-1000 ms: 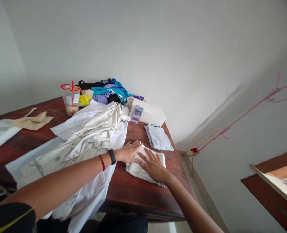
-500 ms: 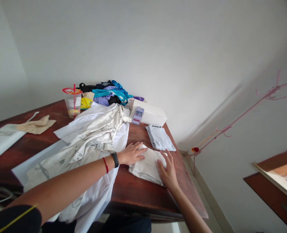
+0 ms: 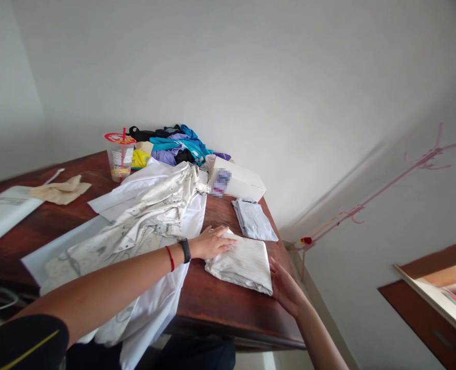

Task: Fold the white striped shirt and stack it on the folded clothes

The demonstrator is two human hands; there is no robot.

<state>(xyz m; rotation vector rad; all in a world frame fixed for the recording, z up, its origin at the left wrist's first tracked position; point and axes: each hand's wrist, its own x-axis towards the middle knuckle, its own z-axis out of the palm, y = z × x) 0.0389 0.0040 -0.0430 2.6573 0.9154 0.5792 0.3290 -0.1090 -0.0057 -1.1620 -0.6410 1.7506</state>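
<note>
A white striped garment (image 3: 243, 264), folded into a flat rectangle, lies near the front right of the wooden table. My left hand (image 3: 212, 242) rests flat on its upper left corner, fingers stretched out. At the garment's right edge is my right hand (image 3: 287, 288), its fingers extended along the side and partly hidden against the cloth. Behind the folded garment lies a light grey folded garment (image 3: 254, 220). Under and beside my left arm, a patterned white garment (image 3: 158, 205) is spread over a plain white cloth (image 3: 195, 218).
A white box (image 3: 243, 180) and a heap of blue, purple and black clothes (image 3: 181, 144) stand against the wall. Further left are a plastic cup with a straw (image 3: 120, 160), a brown napkin (image 3: 64, 191) and a white device (image 3: 7, 213). A pink coat stand (image 3: 370, 198) leans at right.
My right hand has moved off the top of the striped garment to its right edge. My left hand stays on the cloth. The view has shifted slightly.
</note>
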